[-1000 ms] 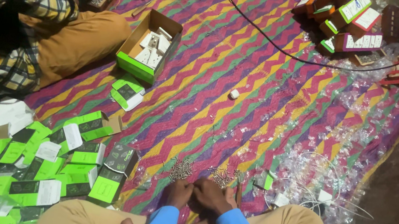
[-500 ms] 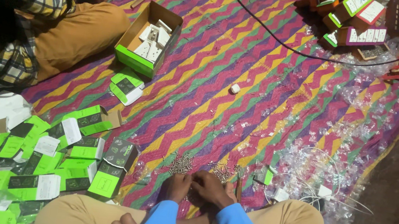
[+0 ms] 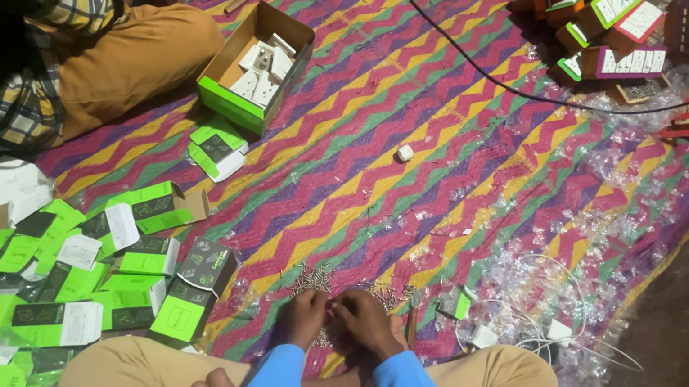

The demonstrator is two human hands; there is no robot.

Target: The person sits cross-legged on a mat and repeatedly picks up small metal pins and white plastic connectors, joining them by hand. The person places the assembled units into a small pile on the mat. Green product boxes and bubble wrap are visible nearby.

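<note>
I sit cross-legged on a zigzag-striped mat (image 3: 425, 142). My left hand (image 3: 304, 317) and my right hand (image 3: 363, 322) are pressed together just in front of my legs, fingers curled over a small item too tiny to identify. They rest at the near edge of a scatter of small metal screws (image 3: 315, 278). Both sleeves are blue. Whether either hand truly grips something is hidden by the fingers.
A pile of green and white small boxes (image 3: 51, 268) lies at my left. An open cardboard box (image 3: 256, 67) with white parts sits ahead. A person in a checked shirt (image 3: 11, 53) sits at left. Clear plastic wrappers (image 3: 591, 249), a black cable (image 3: 506, 86) and more boxes (image 3: 630, 45) lie right.
The view has shifted slightly; my hands stay together at the screws, with only small finger movement.
</note>
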